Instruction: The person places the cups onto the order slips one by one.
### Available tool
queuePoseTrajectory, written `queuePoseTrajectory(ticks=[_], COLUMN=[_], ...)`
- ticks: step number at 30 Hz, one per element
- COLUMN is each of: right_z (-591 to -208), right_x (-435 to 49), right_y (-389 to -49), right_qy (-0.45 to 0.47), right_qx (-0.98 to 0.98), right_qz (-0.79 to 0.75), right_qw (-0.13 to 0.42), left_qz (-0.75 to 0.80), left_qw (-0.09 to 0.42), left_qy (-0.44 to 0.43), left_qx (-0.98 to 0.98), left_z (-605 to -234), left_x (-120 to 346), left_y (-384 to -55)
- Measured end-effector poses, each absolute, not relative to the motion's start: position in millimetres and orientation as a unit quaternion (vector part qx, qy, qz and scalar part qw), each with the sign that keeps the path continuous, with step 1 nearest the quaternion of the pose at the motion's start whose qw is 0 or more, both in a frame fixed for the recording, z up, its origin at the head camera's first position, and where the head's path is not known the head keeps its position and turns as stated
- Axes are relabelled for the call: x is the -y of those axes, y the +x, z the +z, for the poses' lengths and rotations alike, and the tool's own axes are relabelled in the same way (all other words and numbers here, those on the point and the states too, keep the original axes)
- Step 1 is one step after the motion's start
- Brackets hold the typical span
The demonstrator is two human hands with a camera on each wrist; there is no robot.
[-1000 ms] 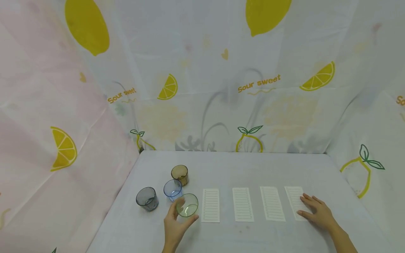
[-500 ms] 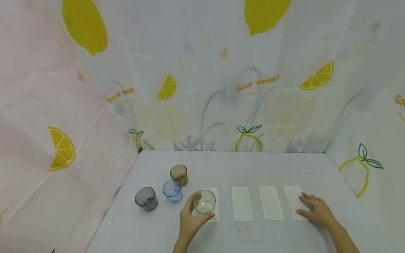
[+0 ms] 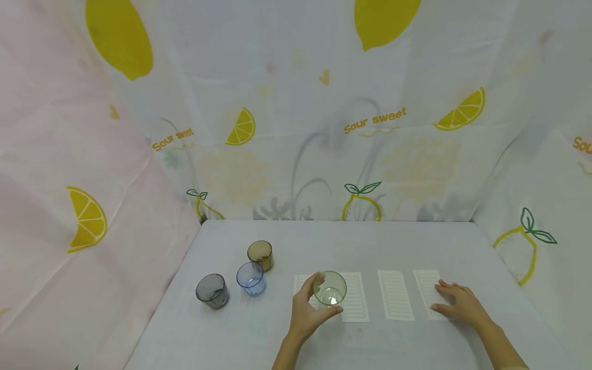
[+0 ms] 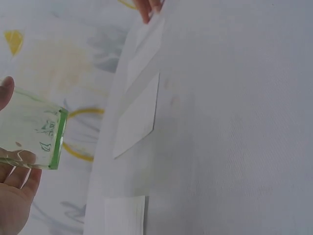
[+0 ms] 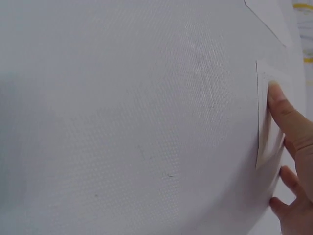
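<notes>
A clear green glass cup [image 3: 330,290] is held upright by my left hand [image 3: 305,314], thumb on its near side and fingers round the left. In the left wrist view the cup [image 4: 36,127] is lifted off the table, its thick green base showing. It hangs between the first lined white card [image 3: 299,281] and the second card [image 3: 356,306], partly covering both. My right hand [image 3: 462,307] rests with spread fingers on the right edge of the last card [image 3: 426,293]. In the right wrist view its thumb touches that card [image 5: 266,127].
Left on the white table [image 3: 208,339] stand a grey glass cup [image 3: 214,293], a blue one [image 3: 252,282] and an amber one [image 3: 262,257]. Another lined card [image 3: 395,295] lies between the second and last cards. A lemon-print cloth [image 3: 296,169] hangs behind and at both sides.
My left hand has carried the green cup rightward, from beside the blue cup, across the first card to the left edge of the second. The right hand stays on the last card.
</notes>
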State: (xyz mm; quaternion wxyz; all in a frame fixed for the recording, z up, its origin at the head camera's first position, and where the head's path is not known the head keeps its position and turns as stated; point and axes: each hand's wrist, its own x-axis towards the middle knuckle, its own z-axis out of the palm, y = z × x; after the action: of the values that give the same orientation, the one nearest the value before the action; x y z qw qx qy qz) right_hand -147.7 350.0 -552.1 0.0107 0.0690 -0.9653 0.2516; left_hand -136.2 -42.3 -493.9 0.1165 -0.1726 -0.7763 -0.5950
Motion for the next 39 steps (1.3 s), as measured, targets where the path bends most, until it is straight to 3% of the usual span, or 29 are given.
queuePoseTrajectory(ticks=[5,15,31,39], right_z=[-552,-554,-554,-553], right_x=[-350,-350,-350,-350], right_y=[-148,-147,-145,-146], right_qy=[0.066,0.072,0.065,0.083], right_qx=[0.965,0.964,0.958,0.957], right_qz=[0.253,0.257,0.277,0.273], right_qw=[0.009,0.019,0.021,0.047], left_qz=[-0.596,-0.589,-0.570,-0.551], left_qw=[0.114,0.087,0.074,0.056], left_qy=[-0.200,-0.238,-0.283,-0.293], left_qx=[0.770,0.767,0.768,0.780], left_z=[-513,-517,-508,-504], left_x=[27,-8,-58,-81], left_y=[-147,-157,-174,-186])
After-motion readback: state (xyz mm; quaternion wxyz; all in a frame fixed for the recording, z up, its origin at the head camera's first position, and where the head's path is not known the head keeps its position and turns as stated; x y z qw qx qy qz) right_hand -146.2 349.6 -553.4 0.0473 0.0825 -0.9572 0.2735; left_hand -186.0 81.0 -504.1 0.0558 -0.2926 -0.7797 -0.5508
